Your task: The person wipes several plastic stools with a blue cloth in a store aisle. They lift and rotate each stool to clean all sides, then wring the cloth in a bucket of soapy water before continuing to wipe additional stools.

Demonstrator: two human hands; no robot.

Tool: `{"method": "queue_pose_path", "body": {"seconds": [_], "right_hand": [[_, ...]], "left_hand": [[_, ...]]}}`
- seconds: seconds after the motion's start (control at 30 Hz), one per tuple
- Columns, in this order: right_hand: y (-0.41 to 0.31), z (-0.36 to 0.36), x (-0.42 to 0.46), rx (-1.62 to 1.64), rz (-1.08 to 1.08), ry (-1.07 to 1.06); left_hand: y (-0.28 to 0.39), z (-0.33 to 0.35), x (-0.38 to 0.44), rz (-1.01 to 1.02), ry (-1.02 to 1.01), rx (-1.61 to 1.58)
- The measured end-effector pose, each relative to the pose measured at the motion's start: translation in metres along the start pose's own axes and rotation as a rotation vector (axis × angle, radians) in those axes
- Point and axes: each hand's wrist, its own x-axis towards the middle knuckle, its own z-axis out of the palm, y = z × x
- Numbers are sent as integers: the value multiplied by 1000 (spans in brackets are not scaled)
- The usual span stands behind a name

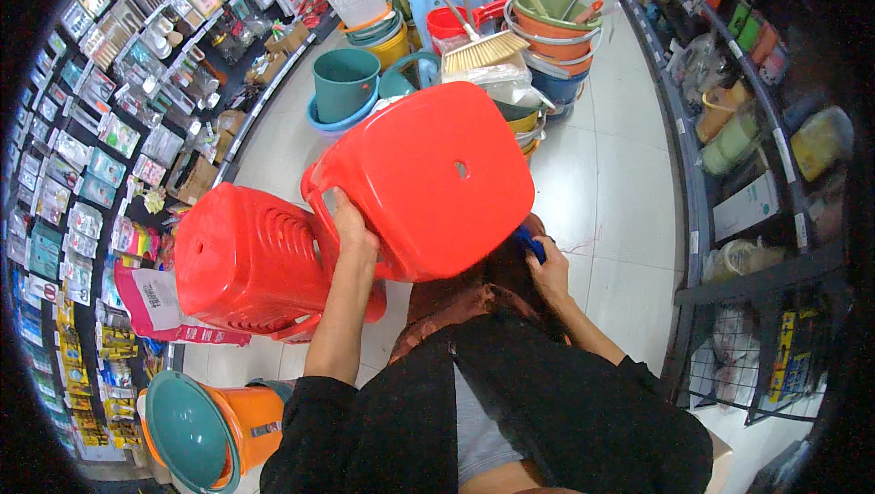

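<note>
A red plastic stool (437, 186) is raised in front of my body, its flat seat with a small hole facing up. My left hand (352, 224) grips it by the opening in its left side. Low beside the stool's right edge, my right hand (549, 265) is closed around a blue thing (531, 242), perhaps a cloth or brush; most of it is hidden. To the left, a stack of red plastic stools (239, 255) lies tilted, partly behind my left forearm.
Left stands a shelf wall (137, 118) of packaged goods; right, a dark shelf rack (724, 118). Ahead are a green bucket (345, 87), a broom (487, 50) and stacked basins (554, 36). An orange bucket (249, 419) with a green basin (188, 429) sits lower left, below a pink-and-white bag (160, 302).
</note>
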Motion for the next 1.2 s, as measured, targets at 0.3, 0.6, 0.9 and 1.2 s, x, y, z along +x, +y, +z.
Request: {"method": "queue_pose_path", "body": {"seconds": [0.3, 0.6, 0.9, 1.2], "right_hand": [[15, -42, -17, -312, -17, 138], [28, -37, -13, -365, -64, 242], [16, -28, -5, -438, -68, 132], [23, -29, -7, -400, -80, 146]], "left_hand": [[-35, -65, 82, -105, -19, -109], [-86, -114, 183, -281, -143, -289], [-141, -113, 225, -363, -17, -281], [-140, -139, 309, -418, 170, -143]]}}
